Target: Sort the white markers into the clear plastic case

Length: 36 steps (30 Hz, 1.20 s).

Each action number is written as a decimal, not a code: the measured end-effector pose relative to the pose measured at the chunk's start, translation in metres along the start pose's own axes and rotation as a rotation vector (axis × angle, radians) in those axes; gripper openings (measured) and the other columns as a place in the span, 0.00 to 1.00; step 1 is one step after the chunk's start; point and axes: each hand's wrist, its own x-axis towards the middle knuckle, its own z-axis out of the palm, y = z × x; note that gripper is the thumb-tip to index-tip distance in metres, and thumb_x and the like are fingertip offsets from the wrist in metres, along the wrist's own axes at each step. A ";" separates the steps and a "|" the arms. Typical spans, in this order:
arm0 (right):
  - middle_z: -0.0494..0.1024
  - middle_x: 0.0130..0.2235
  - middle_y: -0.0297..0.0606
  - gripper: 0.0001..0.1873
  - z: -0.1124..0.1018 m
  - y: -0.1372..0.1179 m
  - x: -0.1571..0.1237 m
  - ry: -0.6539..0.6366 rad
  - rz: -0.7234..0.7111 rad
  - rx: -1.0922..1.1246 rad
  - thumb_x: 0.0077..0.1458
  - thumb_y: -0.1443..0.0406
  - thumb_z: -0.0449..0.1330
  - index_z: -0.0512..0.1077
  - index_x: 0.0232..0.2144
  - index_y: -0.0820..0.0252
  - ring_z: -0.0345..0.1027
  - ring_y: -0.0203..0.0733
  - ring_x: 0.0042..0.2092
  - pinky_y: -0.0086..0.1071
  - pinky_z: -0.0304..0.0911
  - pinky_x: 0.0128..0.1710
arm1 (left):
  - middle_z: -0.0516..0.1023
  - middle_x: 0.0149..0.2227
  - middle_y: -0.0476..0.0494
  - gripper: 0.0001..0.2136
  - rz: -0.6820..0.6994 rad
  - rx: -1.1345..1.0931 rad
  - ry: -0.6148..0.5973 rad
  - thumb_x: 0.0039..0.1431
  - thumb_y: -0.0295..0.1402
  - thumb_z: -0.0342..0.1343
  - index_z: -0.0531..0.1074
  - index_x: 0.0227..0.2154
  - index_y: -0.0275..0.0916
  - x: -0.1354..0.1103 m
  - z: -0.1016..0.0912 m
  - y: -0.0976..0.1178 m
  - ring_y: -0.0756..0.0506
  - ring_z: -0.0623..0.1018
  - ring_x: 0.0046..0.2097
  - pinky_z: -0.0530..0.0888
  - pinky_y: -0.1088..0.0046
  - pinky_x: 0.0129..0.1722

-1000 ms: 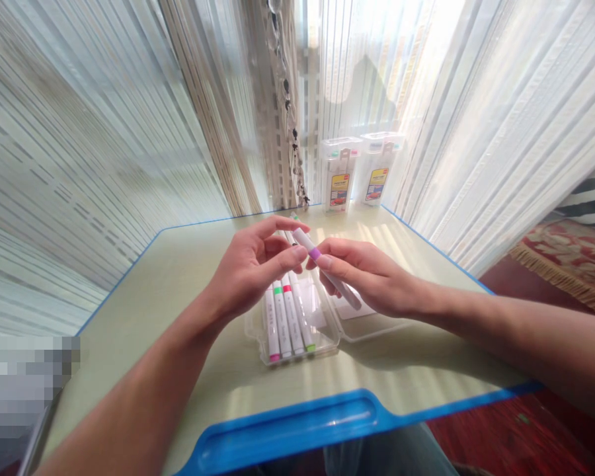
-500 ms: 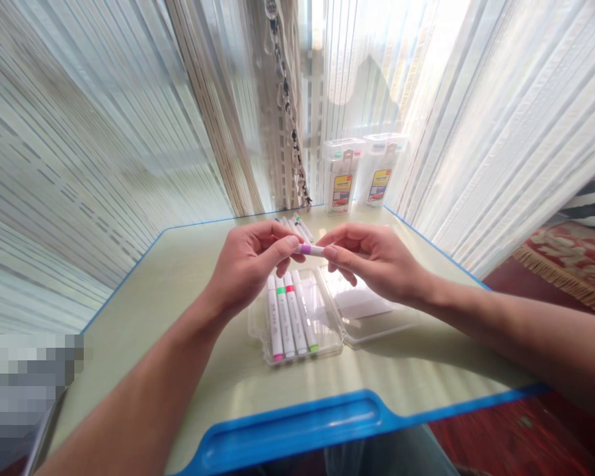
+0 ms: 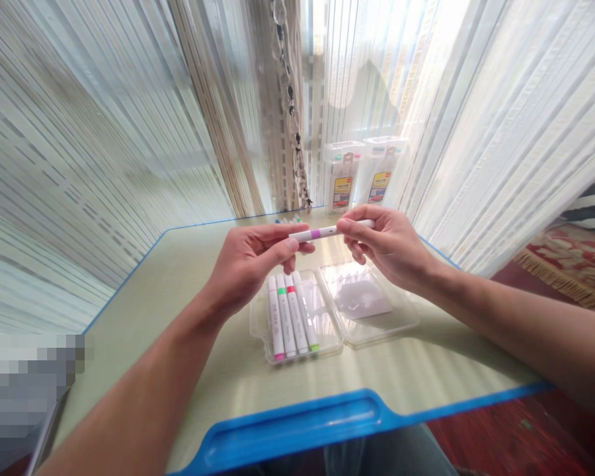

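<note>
A white marker (image 3: 323, 233) with a purple band is held level above the table between both hands. My right hand (image 3: 384, 241) pinches its right part between thumb and fingers. At its left end, my left hand (image 3: 252, 264) has thumb and fingers closed about the tip. Below them lies an open clear plastic case (image 3: 330, 344). Several white markers (image 3: 290, 320) rest side by side in its left half, with pink, green and red marks showing. A white paper insert (image 3: 364, 297) lies in the right half.
More markers (image 3: 295, 219) lie behind my left hand, partly hidden. Two clear marker cases (image 3: 344, 178) stand upright at the table's back edge, before string curtains (image 3: 203, 132). A blue rim with a pen groove (image 3: 292, 426) borders the table's near side.
My right hand has moved slightly up and right. The marker now shows more of its length and tilts up to the right. My left hand has hardly moved.
</note>
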 end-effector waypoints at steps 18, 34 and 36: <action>0.72 0.20 0.29 0.16 0.000 0.001 -0.004 -0.036 -0.082 0.030 0.46 0.59 0.77 0.76 0.30 0.61 0.62 0.31 0.19 0.26 0.54 0.16 | 0.84 0.32 0.38 0.10 0.014 0.038 0.065 0.57 0.29 0.63 0.83 0.41 0.32 0.002 -0.001 -0.001 0.48 0.79 0.30 0.72 0.75 0.26; 0.79 0.26 0.36 0.20 0.006 -0.001 -0.017 0.014 -0.133 -0.358 0.37 0.56 0.79 0.78 0.26 0.63 0.70 0.35 0.27 0.26 0.63 0.24 | 0.74 0.22 0.51 0.15 -0.031 0.275 0.126 0.44 0.33 0.74 0.71 0.24 0.35 -0.002 0.017 0.000 0.54 0.69 0.22 0.64 0.80 0.20; 0.78 0.26 0.35 0.20 0.007 -0.001 -0.018 0.001 -0.111 -0.345 0.38 0.56 0.79 0.78 0.27 0.63 0.69 0.34 0.26 0.26 0.61 0.23 | 0.73 0.22 0.52 0.15 -0.060 0.263 0.112 0.44 0.35 0.74 0.71 0.24 0.35 -0.002 0.017 -0.001 0.54 0.68 0.22 0.63 0.79 0.20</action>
